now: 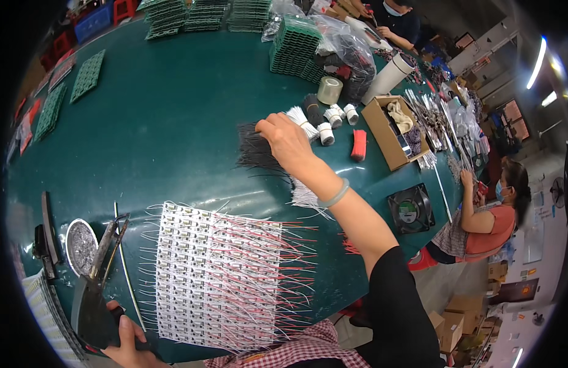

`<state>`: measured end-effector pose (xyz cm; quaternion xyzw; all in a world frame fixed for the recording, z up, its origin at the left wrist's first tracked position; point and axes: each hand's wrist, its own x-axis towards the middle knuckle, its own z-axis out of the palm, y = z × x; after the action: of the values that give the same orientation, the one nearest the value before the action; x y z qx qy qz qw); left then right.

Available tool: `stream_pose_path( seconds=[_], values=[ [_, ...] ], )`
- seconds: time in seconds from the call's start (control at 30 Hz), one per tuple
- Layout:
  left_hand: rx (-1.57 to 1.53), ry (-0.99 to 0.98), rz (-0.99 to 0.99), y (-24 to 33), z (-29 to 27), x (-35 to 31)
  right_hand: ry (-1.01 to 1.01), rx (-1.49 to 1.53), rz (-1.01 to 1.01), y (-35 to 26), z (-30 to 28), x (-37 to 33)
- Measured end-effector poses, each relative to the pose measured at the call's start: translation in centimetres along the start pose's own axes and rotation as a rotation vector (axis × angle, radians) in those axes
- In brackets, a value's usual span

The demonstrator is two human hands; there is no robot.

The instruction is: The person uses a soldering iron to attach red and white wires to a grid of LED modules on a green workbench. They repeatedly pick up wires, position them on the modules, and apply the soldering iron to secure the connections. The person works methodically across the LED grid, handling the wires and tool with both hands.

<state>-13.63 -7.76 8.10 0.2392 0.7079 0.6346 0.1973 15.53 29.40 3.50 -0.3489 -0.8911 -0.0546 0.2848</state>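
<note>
At the lower left my left hand [127, 343] is closed around the handle of a dark soldering gun [91, 310], its narrow metal front pointing up and away. My right hand [285, 141] reaches across the table to a pile of thin black wires [253, 150]. Its fingers are bent together at the pile, and the fingertips are hidden, so what they pinch does not show. Between my arms lies a panel of white circuit boards [192, 270], with red and white wires [296, 264] sticking out on its right and thin white ones on its left.
A round bowl of silvery scraps [81, 247] stands beside the gun's front. White wires [305, 196] lie below my right hand. Beyond it are wire bundles [326, 134], a tape roll [329, 90] and a cardboard box [388, 141]. A black fan [410, 208] sits right of my forearm. Two people work nearby.
</note>
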Motion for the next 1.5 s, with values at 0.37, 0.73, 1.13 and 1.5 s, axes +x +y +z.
stream_pose_path(
  seconds=[0.37,0.73,1.13,1.5],
  values=[
    [-0.136,0.036,-0.022,2.5,4.3,-2.0,-0.639,-0.413,-0.353,-9.9,-2.5,2.2],
    [-0.102,-0.024,-0.174,3.3,5.3,-2.6,-0.353,-0.305,-0.276,-9.1,-1.9,-0.1],
    [-0.093,-0.074,-0.263,3.1,6.1,-2.5,-0.147,0.262,0.059,-3.2,-0.3,-1.6],
    [0.047,-0.158,-0.150,0.6,6.9,-3.1,-0.273,0.422,-0.110,-13.3,-3.0,-3.0]
  ],
)
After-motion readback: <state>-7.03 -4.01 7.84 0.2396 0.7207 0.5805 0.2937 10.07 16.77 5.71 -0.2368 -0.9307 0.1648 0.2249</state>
